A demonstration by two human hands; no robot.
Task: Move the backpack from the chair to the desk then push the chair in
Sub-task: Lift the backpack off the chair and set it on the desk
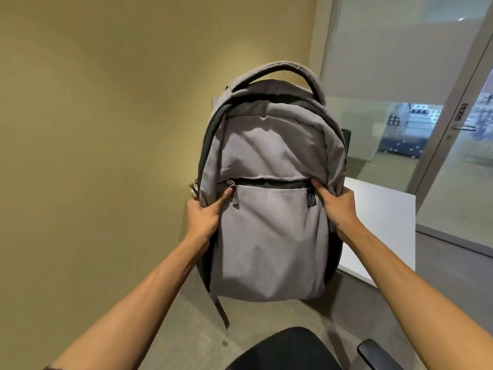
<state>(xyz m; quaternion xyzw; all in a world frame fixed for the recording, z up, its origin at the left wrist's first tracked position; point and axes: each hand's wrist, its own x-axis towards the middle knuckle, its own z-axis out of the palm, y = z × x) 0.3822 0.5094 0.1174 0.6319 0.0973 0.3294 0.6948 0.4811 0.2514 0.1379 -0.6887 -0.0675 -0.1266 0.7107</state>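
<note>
A grey backpack (269,209) with dark side panels hangs upright in the air in front of me, its front pocket facing me and its top handle up. My left hand (205,212) grips its left side at the pocket zip. My right hand (336,206) grips its right side. Below, at the bottom edge, sits the black chair seat (288,348) with one armrest (378,353) to its right. The white desk (381,222) stands behind and to the right of the backpack, partly hidden by it.
A yellow wall fills the left and back. A glass partition and a glass door with a handle (464,128) stand at the right. Grey carpet (186,316) covers the floor between chair and desk.
</note>
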